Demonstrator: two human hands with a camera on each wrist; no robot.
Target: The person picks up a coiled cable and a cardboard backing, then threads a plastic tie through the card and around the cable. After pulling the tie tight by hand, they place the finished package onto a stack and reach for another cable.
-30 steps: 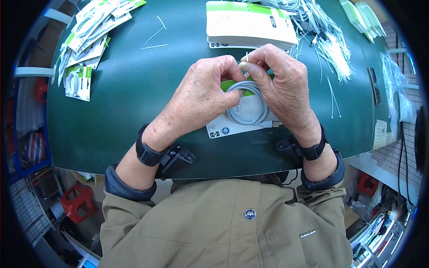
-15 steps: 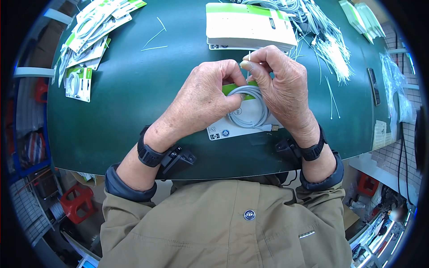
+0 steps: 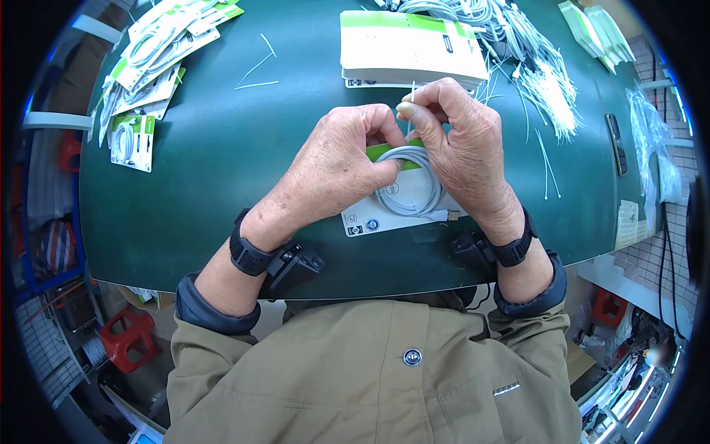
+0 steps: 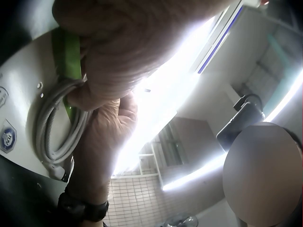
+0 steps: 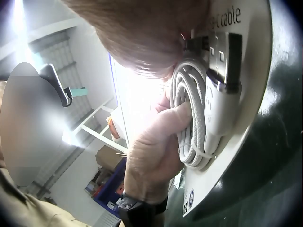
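A coiled grey-white USB cable (image 3: 414, 211) lies on a white and green card (image 3: 364, 214) in front of the person. The left hand (image 3: 333, 159) grips the coil and card at their upper left, its thumb pressing on the coil. Between thumb and index finger, the right hand (image 3: 462, 140) pinches a thin white cable tie (image 3: 413, 90) above the card's green edge. Part of the tie runs down toward the card behind the coil. In the right wrist view, the metal USB plug (image 5: 225, 59) lies along the coil, and a small tie binds the strands near it.
A stack of blank-faced cards (image 3: 410, 48) stands beyond the hands. Loose grey cables (image 3: 503, 29) and a bundle of white cable ties (image 3: 551, 92) lie at the back right. Carded cables (image 3: 159, 52) are piled at the back left. A phone (image 3: 616, 144) rests near the right edge.
Both hands and the card have shifted slightly down in the head view. The right fingers still pinch the cable tie, with more of its length showing above and below them.
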